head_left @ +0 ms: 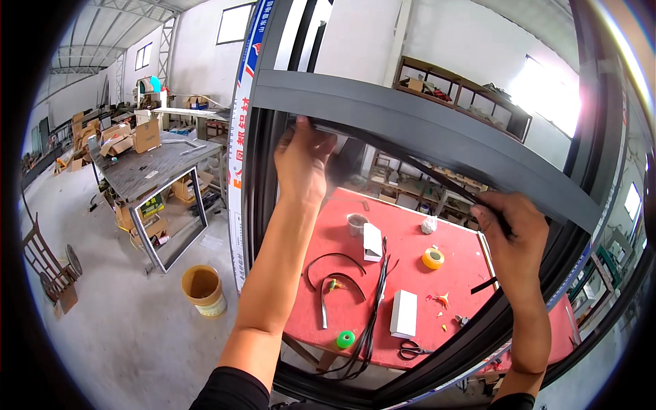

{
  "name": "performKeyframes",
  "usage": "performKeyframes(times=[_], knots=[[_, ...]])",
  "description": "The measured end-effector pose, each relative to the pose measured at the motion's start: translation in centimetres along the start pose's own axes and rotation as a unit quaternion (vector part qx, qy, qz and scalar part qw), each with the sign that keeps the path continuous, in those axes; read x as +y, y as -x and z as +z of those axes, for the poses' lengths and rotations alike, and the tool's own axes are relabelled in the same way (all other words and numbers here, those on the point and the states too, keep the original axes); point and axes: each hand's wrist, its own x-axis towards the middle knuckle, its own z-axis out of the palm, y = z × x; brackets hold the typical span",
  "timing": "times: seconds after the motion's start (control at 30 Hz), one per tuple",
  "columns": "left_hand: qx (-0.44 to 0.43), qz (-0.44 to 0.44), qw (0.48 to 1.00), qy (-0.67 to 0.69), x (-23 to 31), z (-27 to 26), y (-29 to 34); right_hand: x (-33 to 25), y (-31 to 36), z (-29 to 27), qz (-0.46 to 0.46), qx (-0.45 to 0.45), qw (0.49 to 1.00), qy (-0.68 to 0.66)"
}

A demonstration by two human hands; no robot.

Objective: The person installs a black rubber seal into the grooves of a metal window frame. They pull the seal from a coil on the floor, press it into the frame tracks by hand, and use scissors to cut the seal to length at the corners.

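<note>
Both hands are up against the dark grey frame bar [424,130], and between them runs a black rubber strip [410,164], lying along the bar's lower edge. Its long axis slopes from upper left down to lower right, following the bar. My left hand [303,164] presses the strip's upper end against the bar, fingers curled over it, thumb underneath. My right hand [511,222] pinches the lower end, fingers closed tight on it, with a loose tail of strip [484,285] hanging just below the wrist. So the strip stretches from one grip to the other, the stretch between them hanging slightly off the bar.

Beyond the frame sits a red table [410,232]. On it I see curved black strip offcuts [335,273], a bundle of long black strips [372,314], two white boxes [403,313], a yellow tape roll [432,257], a green roll [345,339], scissors [410,350] and a small cup [356,223].

Further left, a yellowish bucket [203,290] stands on the concrete floor [137,342], then a grey workbench [150,171] loaded with cardboard boxes [145,134]. Wooden shelving [465,96] lines the far white wall.
</note>
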Motion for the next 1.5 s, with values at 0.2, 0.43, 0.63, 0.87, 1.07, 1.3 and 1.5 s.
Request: performKeyframes(times=[0.2, 0.43, 0.63, 0.87, 1.07, 1.3, 1.5], knots=[[-0.016, -0.02, 1.0, 0.008, 0.5, 0.0, 0.3, -0.2, -0.1, 0.0, -0.015, 0.003, 1.0, 0.01], [-0.008, -0.035, 0.999, -0.018, 1.4, -0.2, 0.7, -0.8, -0.4, -0.5, 0.035, -0.011, 0.999, -0.029], [0.008, -0.027, 0.999, -0.041, 1.4, 0.2, 1.1, -0.5, -0.3, -0.9, 0.021, 0.023, 0.999, -0.021], [-0.053, -0.121, 0.991, -0.037, 1.3, 0.4, 2.1, -1.2, -0.3, -1.3, 0.014, 0.025, 1.0, -0.009], [-0.062, -0.136, 0.984, -0.093, 1.9, 1.0, 3.2, -1.4, -0.2, -2.0, -0.002, 0.018, 1.0, 0.019], [-0.053, -0.101, 0.984, -0.135, 2.1, 0.4, 3.1, -1.6, 0.4, -2.5, -0.001, -0.011, 0.999, 0.037], [-0.076, -0.044, 0.971, -0.222, 1.8, 0.2, 2.4, -0.8, 0.4, -2.7, -0.009, 0.001, 0.999, 0.038]])
